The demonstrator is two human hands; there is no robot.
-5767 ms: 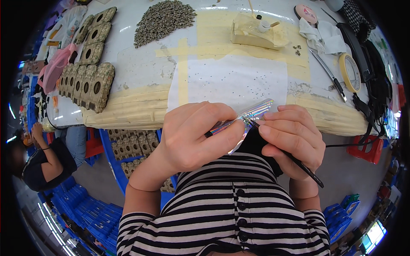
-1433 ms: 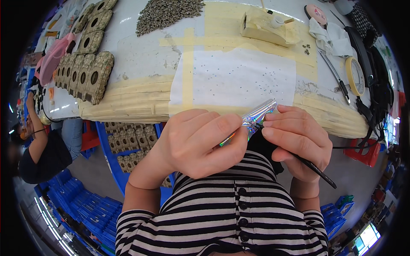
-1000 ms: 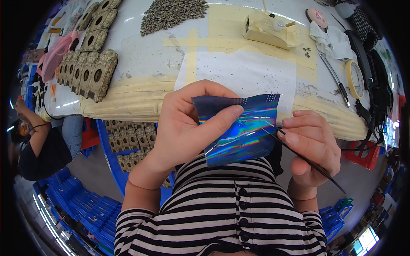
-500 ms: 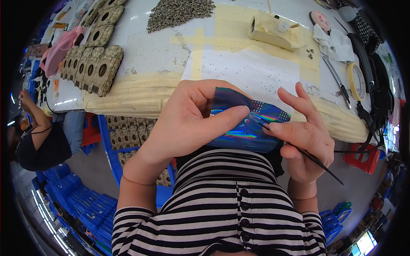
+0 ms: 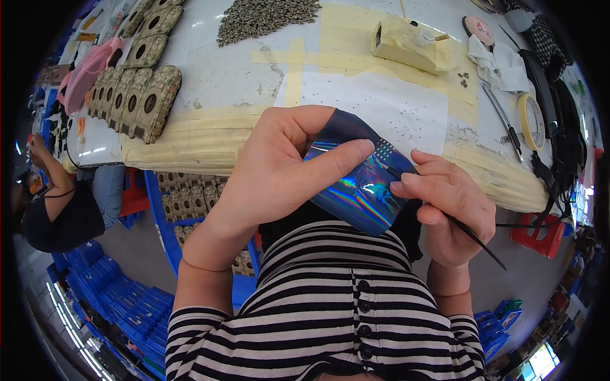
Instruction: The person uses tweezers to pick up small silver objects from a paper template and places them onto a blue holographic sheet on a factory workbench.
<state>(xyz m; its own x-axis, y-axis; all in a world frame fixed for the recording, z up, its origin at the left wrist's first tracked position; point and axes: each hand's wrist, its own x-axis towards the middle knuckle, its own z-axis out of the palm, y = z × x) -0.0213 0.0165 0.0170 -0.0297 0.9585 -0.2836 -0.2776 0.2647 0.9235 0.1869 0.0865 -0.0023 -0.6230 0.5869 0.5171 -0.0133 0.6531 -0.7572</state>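
My left hand (image 5: pixel 279 165) grips a shiny dark blue iridescent sheet (image 5: pixel 365 200) by its left side, thumb pressed on top. Along the sheet's upper right edge run rows of small pale dots (image 5: pixel 384 150). Slim black tweezers (image 5: pixel 469 236) are pinched in my right hand (image 5: pixel 448 200), whose other fingers are loosely bent. Their fine tip meets the sheet just below the dots, close to my left thumb. Whether a tiny piece sits in the tip is too small to tell. Beyond my hands, tiny specks lie scattered on white paper (image 5: pixel 356 95).
A pile of small metallic parts (image 5: pixel 267 19) lies at the back, with patterned camouflage cases (image 5: pixel 130 105) at left. A taped block (image 5: pixel 413 47), a tape roll (image 5: pixel 530 120) and a pen-like tool (image 5: pixel 502 120) are at right. A person (image 5: pixel 63 203) sits far left.
The sheet has tilted, its lower right corner swinging down toward me. My left hand has risen slightly, and the tweezers' tip has shifted up near the dots.
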